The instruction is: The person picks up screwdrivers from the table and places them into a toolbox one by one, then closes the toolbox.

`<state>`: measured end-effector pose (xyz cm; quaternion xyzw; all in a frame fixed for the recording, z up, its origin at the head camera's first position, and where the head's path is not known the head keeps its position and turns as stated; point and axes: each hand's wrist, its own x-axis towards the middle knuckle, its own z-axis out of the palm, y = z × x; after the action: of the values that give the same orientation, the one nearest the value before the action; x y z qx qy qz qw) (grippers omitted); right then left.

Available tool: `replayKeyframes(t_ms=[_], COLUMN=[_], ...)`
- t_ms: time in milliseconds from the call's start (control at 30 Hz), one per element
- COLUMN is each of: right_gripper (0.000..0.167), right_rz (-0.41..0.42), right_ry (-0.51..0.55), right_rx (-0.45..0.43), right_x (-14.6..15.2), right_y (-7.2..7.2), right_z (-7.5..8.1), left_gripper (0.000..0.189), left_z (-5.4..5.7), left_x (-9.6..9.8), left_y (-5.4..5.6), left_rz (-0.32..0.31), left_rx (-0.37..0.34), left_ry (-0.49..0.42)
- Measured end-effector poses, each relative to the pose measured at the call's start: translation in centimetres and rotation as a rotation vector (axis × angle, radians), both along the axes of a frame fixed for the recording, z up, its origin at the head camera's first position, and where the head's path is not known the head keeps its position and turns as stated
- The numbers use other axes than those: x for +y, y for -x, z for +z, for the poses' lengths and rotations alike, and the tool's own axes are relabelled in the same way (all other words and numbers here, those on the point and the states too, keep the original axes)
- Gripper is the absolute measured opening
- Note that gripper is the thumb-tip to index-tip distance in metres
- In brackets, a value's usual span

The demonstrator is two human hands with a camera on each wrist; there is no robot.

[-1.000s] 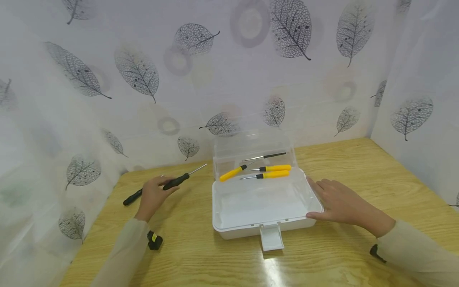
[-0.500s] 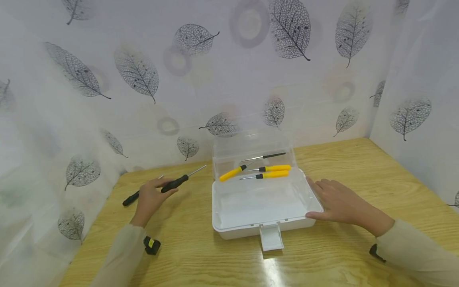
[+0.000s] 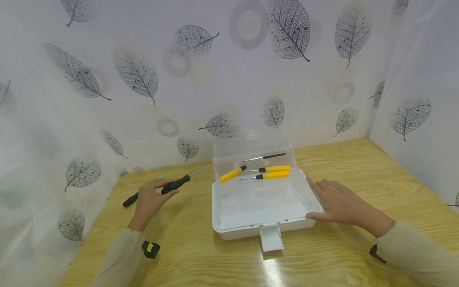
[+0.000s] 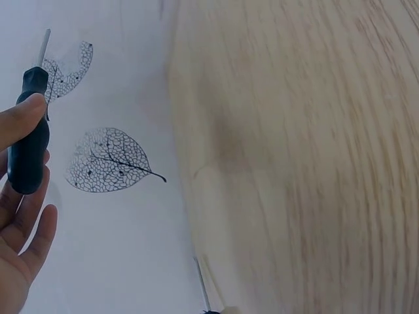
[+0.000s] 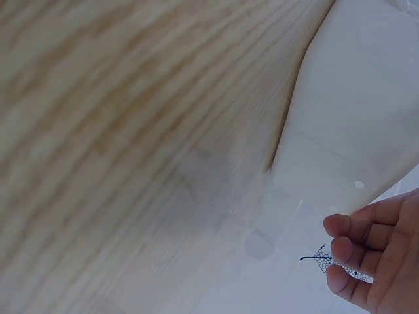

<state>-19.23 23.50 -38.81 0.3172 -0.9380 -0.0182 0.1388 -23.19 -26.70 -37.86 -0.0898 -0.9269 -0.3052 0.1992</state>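
Observation:
My left hand (image 3: 152, 201) pinches a screwdriver with a black handle (image 3: 175, 184) between thumb and fingers, raised above the table, its metal shaft slanting up to the right. In the left wrist view the thumb presses on its dark handle (image 4: 29, 144). Behind that hand lies a second black-handled screwdriver (image 3: 130, 199), partly hidden. A white box (image 3: 261, 205) stands with its see-through lid (image 3: 251, 141) swung back. My right hand (image 3: 333, 201) grips the box's right side, thumb at the front corner. From the right wrist view, its fingers (image 5: 357, 229) are bent beside the white wall.
Three yellow-handled screwdrivers (image 3: 274, 174) and a thin tool with a dark handle (image 3: 274, 155) overlap the lid. The box's latch (image 3: 271, 238) hangs down in front. A leaf-patterned sheet (image 3: 229, 79) encloses the wooden table (image 3: 186, 255). A black device with yellow (image 3: 150, 249) sits by the left sleeve.
My left hand has shifted slightly left and toward me, still holding the screwdriver, and more of the second screwdriver's tip shows. My right hand and the box have stayed put.

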Motion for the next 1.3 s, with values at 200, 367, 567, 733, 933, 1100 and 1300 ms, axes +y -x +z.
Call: replayKeyframes(t_ms=[200,367,567,733,933,1100,1300], right_gripper=[0.098,0.097,0.097,0.097,0.098,0.097,0.097], right_rz=[-0.003,0.003,0.004,0.0,0.009,0.01,0.01], right_ry=[-0.01,-0.008,-0.005,0.003,0.005,0.007,0.008], right_rx=[-0.003,0.007,0.014,0.01,0.026,0.03,0.018], right_x=[-0.1,-0.1,0.0,0.0,0.0,0.0,0.0], right_y=[0.0,0.1,0.1,0.1,0.0,0.0,0.1], right_z=[0.0,-0.1,-0.3,-0.3,-0.2,-0.3,-0.4], left_gripper=[0.034,0.035,0.036,0.036,0.037,0.036,0.034], left_z=[0.7,1.2,1.7,2.0,2.4,2.7,3.2], left_x=[0.5,0.8,1.6,2.2,2.8,3.5,4.5], left_y=[-0.4,-0.7,-1.1,-1.3,-1.2,-0.9,-0.8], left_rz=[-0.005,-0.009,-0.057,-0.088,-0.106,-0.143,-0.2], left_rx=[0.013,0.026,0.136,0.198,0.212,0.231,0.259], left_ry=[-0.008,0.013,0.059,0.081,0.081,0.083,0.086])
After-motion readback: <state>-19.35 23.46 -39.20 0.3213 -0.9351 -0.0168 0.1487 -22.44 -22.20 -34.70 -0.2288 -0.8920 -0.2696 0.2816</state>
